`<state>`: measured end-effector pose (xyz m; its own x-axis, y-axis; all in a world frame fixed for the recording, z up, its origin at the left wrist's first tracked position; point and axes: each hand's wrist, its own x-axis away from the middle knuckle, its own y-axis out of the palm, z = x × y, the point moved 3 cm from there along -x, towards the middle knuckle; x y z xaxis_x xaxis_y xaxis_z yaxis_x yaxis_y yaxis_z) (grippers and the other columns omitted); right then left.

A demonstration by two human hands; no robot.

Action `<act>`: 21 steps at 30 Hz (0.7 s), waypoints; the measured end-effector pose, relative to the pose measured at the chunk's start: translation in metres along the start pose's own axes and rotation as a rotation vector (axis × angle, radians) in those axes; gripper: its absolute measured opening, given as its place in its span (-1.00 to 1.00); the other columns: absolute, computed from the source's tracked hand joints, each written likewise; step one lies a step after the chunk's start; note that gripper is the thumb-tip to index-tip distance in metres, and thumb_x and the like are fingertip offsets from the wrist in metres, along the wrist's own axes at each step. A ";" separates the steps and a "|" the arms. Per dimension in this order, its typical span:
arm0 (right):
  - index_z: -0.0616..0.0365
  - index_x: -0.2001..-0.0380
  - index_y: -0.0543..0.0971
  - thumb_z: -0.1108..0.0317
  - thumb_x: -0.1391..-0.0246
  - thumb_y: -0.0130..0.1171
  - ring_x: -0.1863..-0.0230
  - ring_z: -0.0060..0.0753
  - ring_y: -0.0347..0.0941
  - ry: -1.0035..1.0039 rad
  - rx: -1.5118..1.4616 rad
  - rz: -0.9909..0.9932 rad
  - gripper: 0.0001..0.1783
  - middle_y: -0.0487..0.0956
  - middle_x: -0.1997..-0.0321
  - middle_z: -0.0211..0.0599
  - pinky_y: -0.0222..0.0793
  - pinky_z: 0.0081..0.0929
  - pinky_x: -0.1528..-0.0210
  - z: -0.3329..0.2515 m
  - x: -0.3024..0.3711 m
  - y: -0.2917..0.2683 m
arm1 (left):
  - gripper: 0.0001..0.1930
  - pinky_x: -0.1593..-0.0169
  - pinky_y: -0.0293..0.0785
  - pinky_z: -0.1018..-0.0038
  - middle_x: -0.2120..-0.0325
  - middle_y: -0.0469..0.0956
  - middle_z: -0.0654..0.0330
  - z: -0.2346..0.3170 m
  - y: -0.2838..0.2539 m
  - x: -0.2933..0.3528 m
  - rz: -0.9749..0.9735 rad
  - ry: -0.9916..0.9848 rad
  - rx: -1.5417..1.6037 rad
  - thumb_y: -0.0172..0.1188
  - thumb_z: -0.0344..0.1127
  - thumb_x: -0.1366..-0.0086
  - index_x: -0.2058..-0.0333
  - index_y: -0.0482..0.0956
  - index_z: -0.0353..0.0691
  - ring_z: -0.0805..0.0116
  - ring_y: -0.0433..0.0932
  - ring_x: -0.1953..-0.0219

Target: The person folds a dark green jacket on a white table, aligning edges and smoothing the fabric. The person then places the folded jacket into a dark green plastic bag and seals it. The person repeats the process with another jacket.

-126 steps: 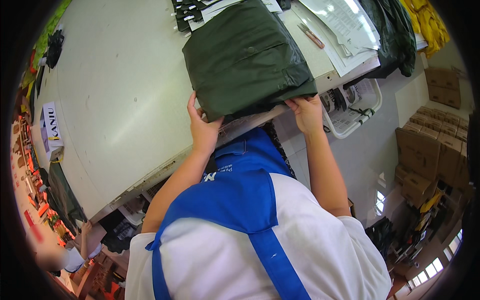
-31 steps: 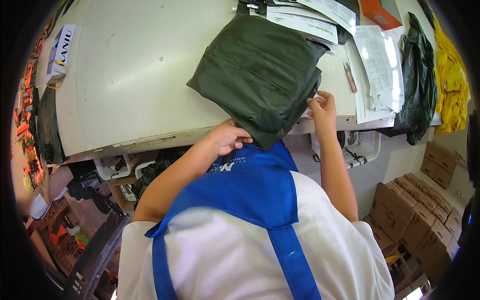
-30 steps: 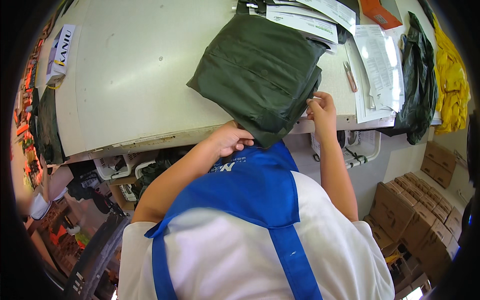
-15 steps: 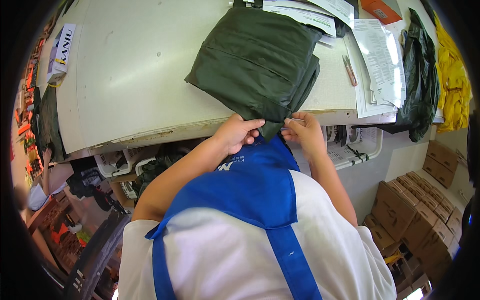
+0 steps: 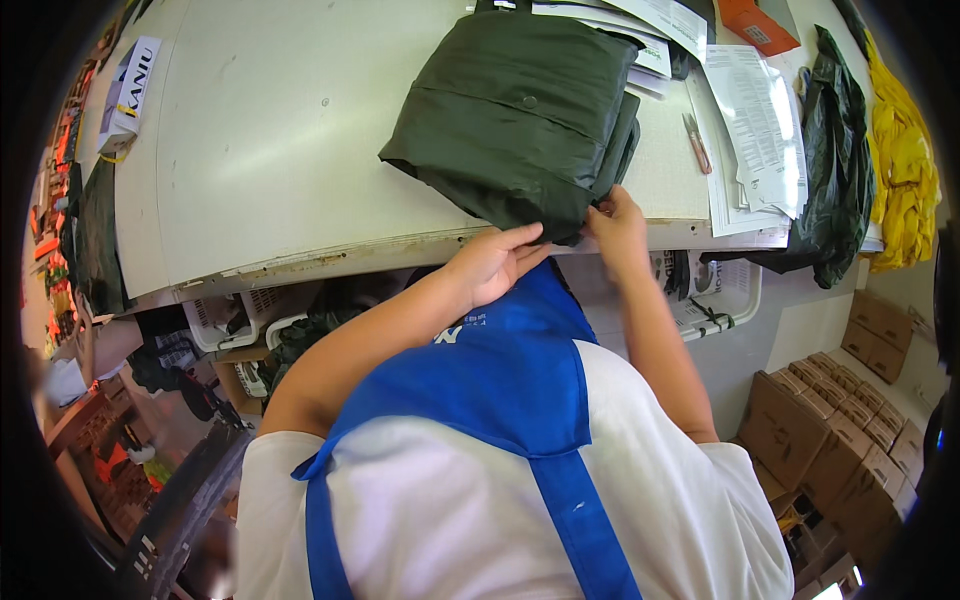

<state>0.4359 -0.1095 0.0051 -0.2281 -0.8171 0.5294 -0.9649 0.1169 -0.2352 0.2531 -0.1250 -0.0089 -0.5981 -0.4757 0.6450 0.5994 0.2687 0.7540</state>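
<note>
A folded dark green garment [image 5: 510,110] of smooth, shiny fabric lies near the table's front edge, a round snap showing on its upper face. My left hand [image 5: 495,265] has its thumb on the near edge of the cloth and its fingers curled underneath, partly hidden. At the garment's near right corner, my right hand [image 5: 617,232] pinches the fabric between thumb and fingers. The near edge hangs slightly over the table's rim, between my two hands.
Right of the garment lie small snips [image 5: 697,143] and printed sheets [image 5: 755,130]. An orange box [image 5: 758,25] stands behind; dark green and yellow cloth [image 5: 900,150] hangs at the far right. White baskets [image 5: 715,290] sit under the white table [image 5: 270,130]. Cartons [image 5: 790,430] are stacked lower right.
The pointed flap that hung toward me at the near edge is tucked in. My right hand has moved up and slightly right along the corner; my left thumb presses on the edge.
</note>
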 end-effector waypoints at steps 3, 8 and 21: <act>0.31 0.09 0.43 0.43 0.02 0.17 0.36 -0.48 0.52 -0.141 0.288 0.131 -0.62 0.55 0.38 -0.17 0.44 -0.53 0.30 -0.027 -0.022 -0.043 | -0.71 -0.19 0.35 0.30 0.05 0.45 0.06 -0.003 0.005 -0.002 0.044 0.042 0.024 0.08 -0.44 -0.30 0.04 0.36 -0.41 0.28 0.45 0.00; 0.31 -0.01 0.37 0.05 -0.07 0.17 0.20 -0.37 0.44 -0.099 -0.269 0.054 -0.41 0.48 0.11 -0.19 0.42 -0.45 0.14 -0.107 -0.039 -0.034 | -0.79 -0.19 0.36 0.29 0.02 0.42 0.06 -0.016 -0.005 -0.014 0.107 0.097 0.012 0.01 -0.48 -0.33 0.10 0.34 -0.42 0.27 0.44 0.00; 0.36 0.11 0.45 0.36 -0.07 0.16 0.23 -0.38 0.46 -0.035 -0.039 0.224 -0.65 0.53 0.19 -0.18 0.37 -0.39 0.16 -0.021 -0.018 -0.016 | -0.71 -0.25 0.27 0.33 -0.04 0.38 0.09 -0.021 0.005 -0.026 0.045 0.214 0.151 -0.11 -0.50 -0.34 -0.03 0.30 -0.34 0.24 0.36 -0.11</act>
<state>0.4533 -0.0847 0.0161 -0.4332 -0.7871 0.4392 -0.8951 0.3187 -0.3118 0.2826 -0.1291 -0.0242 -0.4367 -0.6224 0.6495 0.5270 0.4082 0.7454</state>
